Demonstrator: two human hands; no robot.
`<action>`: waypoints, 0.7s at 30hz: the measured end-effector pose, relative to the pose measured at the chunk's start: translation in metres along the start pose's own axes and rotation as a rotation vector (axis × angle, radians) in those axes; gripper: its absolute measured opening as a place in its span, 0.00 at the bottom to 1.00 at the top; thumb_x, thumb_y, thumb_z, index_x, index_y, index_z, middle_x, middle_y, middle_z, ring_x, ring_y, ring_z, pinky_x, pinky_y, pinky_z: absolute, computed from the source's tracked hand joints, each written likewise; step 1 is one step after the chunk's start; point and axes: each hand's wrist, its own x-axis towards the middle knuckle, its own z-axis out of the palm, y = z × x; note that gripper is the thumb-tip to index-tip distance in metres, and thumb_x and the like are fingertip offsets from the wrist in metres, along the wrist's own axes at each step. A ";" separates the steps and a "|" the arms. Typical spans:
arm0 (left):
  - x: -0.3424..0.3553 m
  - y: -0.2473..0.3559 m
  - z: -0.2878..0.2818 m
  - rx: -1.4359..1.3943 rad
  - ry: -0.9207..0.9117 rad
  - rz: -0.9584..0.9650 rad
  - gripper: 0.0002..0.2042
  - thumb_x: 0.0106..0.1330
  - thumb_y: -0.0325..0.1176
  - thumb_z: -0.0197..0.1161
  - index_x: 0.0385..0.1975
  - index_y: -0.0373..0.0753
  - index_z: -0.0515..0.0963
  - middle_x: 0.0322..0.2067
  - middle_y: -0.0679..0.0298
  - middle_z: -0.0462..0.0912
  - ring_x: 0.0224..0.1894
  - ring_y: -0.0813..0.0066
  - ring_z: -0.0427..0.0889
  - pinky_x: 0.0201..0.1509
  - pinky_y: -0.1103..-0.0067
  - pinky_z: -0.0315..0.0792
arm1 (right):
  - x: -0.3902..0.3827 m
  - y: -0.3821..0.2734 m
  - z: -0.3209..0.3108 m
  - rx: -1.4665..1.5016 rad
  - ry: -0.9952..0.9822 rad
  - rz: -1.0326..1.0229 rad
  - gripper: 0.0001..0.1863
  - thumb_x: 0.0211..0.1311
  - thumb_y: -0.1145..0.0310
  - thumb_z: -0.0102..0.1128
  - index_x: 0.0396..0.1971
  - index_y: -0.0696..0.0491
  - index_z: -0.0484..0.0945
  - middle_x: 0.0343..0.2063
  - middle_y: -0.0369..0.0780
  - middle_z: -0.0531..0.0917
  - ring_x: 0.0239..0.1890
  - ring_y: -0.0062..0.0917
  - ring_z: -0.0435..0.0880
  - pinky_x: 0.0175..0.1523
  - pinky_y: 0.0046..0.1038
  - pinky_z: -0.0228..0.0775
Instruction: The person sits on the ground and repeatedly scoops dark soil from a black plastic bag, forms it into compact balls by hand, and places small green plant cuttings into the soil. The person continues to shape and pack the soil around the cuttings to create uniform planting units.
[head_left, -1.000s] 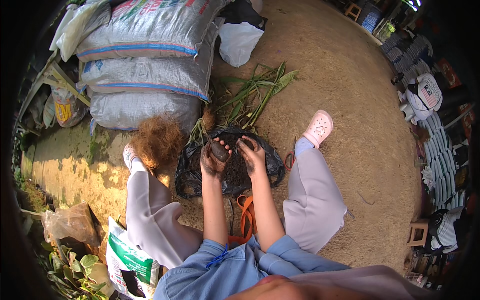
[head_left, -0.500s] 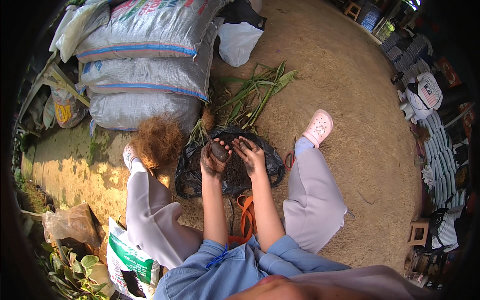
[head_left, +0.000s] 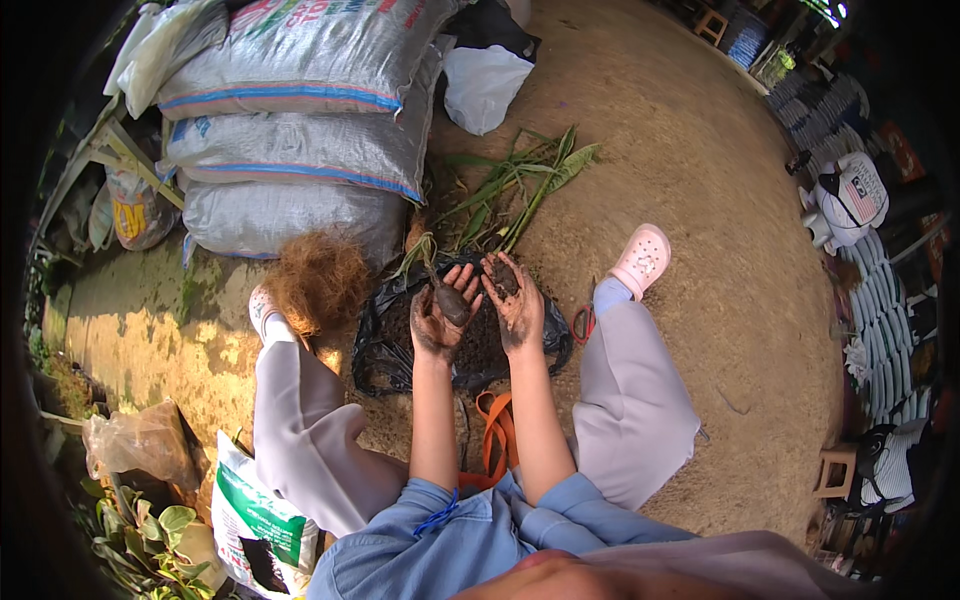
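Observation:
My left hand (head_left: pixel 433 332) lies palm up with its fingers spread, and in it rests a small plant's dark, soil-covered root ball (head_left: pixel 451 304). From that ball a thin stem with limp green leaves (head_left: pixel 418 254) sticks up and away from me. Beside it my right hand (head_left: pixel 522 320), also palm up and smeared with dirt, carries a clump of dark soil (head_left: pixel 504 280) on its fingers. Both hands are above a spread black plastic bag (head_left: pixel 374 368) holding loose dark soil (head_left: pixel 482 352).
Brown fibre (head_left: pixel 314 280) lies left of the bag, before stacked grey sacks (head_left: pixel 290 215). Cut green leaves (head_left: pixel 530 185) lie beyond. Red-handled scissors (head_left: pixel 583 323) are by my right foot. An orange strap (head_left: pixel 497 430) lies between my legs, a white-green sack (head_left: pixel 262 520) at lower left.
My hands have moved slightly right and opened out flatter. The right palm has turned upward, exposing the soil on its fingers. The root ball stays in my left hand.

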 end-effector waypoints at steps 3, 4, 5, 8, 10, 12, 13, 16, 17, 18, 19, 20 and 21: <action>0.002 -0.001 -0.005 -0.017 -0.036 -0.039 0.28 0.66 0.43 0.43 0.60 0.29 0.57 0.60 0.49 0.62 0.60 0.56 0.65 0.63 0.64 0.61 | -0.006 0.000 0.011 -0.165 -0.041 0.006 0.27 0.71 0.55 0.31 0.54 0.63 0.66 0.52 0.48 0.73 0.54 0.32 0.73 0.60 0.32 0.65; 0.003 -0.002 -0.007 -0.004 -0.009 -0.029 0.26 0.66 0.42 0.42 0.59 0.29 0.59 0.59 0.50 0.63 0.58 0.57 0.67 0.62 0.65 0.63 | -0.007 0.003 0.011 -0.168 -0.039 0.012 0.26 0.71 0.56 0.31 0.54 0.63 0.66 0.52 0.48 0.73 0.54 0.32 0.73 0.60 0.32 0.65; 0.004 -0.004 -0.006 0.010 0.018 -0.022 0.25 0.67 0.41 0.41 0.58 0.28 0.60 0.58 0.51 0.65 0.57 0.59 0.69 0.61 0.66 0.64 | -0.007 0.006 0.010 -0.171 -0.035 0.017 0.26 0.71 0.56 0.31 0.54 0.63 0.66 0.52 0.48 0.73 0.54 0.32 0.73 0.60 0.32 0.65; 0.004 -0.008 -0.003 0.113 0.083 -0.018 0.21 0.69 0.37 0.40 0.55 0.28 0.64 0.54 0.54 0.70 0.54 0.64 0.72 0.58 0.70 0.67 | -0.005 0.014 0.001 -0.147 -0.027 0.012 0.28 0.71 0.54 0.29 0.54 0.61 0.67 0.52 0.47 0.73 0.54 0.32 0.73 0.61 0.33 0.63; 0.004 -0.010 0.000 0.223 0.134 -0.026 0.20 0.70 0.37 0.41 0.55 0.29 0.64 0.54 0.54 0.70 0.54 0.64 0.72 0.58 0.70 0.67 | -0.003 0.015 -0.004 -0.114 0.017 0.041 0.29 0.71 0.52 0.28 0.54 0.60 0.67 0.52 0.46 0.73 0.55 0.32 0.72 0.61 0.34 0.62; 0.001 -0.012 0.011 0.281 0.162 -0.042 0.19 0.69 0.33 0.45 0.57 0.29 0.63 0.54 0.55 0.69 0.55 0.65 0.71 0.59 0.71 0.67 | -0.003 0.011 -0.007 -0.126 0.024 0.046 0.30 0.70 0.50 0.27 0.55 0.59 0.67 0.52 0.45 0.73 0.55 0.32 0.72 0.62 0.34 0.61; 0.001 -0.013 0.014 0.315 0.164 -0.046 0.20 0.69 0.33 0.46 0.57 0.30 0.62 0.54 0.55 0.69 0.56 0.65 0.71 0.59 0.71 0.67 | -0.003 0.010 -0.008 -0.131 0.027 0.048 0.30 0.70 0.50 0.26 0.55 0.58 0.67 0.52 0.44 0.73 0.55 0.32 0.72 0.62 0.34 0.61; -0.001 -0.016 0.023 0.384 0.180 -0.033 0.20 0.68 0.31 0.49 0.58 0.30 0.61 0.55 0.56 0.69 0.57 0.66 0.70 0.59 0.72 0.67 | -0.004 0.011 -0.007 -0.194 -0.004 0.017 0.30 0.70 0.49 0.26 0.55 0.57 0.68 0.52 0.43 0.73 0.56 0.32 0.71 0.62 0.34 0.60; -0.002 -0.017 0.025 0.403 0.189 -0.024 0.21 0.68 0.30 0.49 0.58 0.30 0.61 0.55 0.56 0.69 0.57 0.66 0.70 0.59 0.72 0.67 | -0.005 0.011 -0.004 -0.247 -0.015 -0.012 0.29 0.70 0.51 0.27 0.54 0.58 0.68 0.52 0.43 0.74 0.55 0.32 0.71 0.62 0.33 0.60; -0.003 -0.018 0.026 0.421 0.195 -0.014 0.21 0.68 0.30 0.50 0.58 0.30 0.60 0.55 0.57 0.69 0.56 0.67 0.70 0.59 0.73 0.67 | -0.006 0.011 -0.002 -0.301 -0.025 -0.041 0.29 0.71 0.52 0.28 0.54 0.58 0.69 0.52 0.44 0.74 0.55 0.32 0.72 0.62 0.33 0.60; -0.004 -0.018 0.026 0.439 0.202 -0.003 0.21 0.67 0.30 0.50 0.58 0.29 0.60 0.55 0.57 0.69 0.56 0.68 0.70 0.58 0.73 0.68 | -0.008 0.012 0.000 -0.354 -0.035 -0.070 0.28 0.71 0.53 0.29 0.53 0.59 0.70 0.52 0.44 0.74 0.55 0.32 0.72 0.62 0.32 0.60; -0.004 -0.019 0.027 0.457 0.207 0.006 0.21 0.67 0.30 0.50 0.58 0.29 0.60 0.55 0.57 0.69 0.56 0.68 0.71 0.58 0.74 0.68 | -0.010 0.015 0.002 -0.533 -0.051 -0.173 0.26 0.71 0.55 0.31 0.53 0.59 0.70 0.51 0.44 0.74 0.55 0.33 0.72 0.61 0.32 0.61; -0.005 -0.019 0.028 0.456 0.220 0.013 0.21 0.67 0.30 0.51 0.58 0.29 0.60 0.55 0.58 0.69 0.55 0.68 0.71 0.57 0.74 0.69 | -0.013 0.018 0.003 -0.712 -0.067 -0.276 0.24 0.71 0.58 0.33 0.52 0.60 0.71 0.51 0.45 0.74 0.54 0.33 0.73 0.60 0.32 0.62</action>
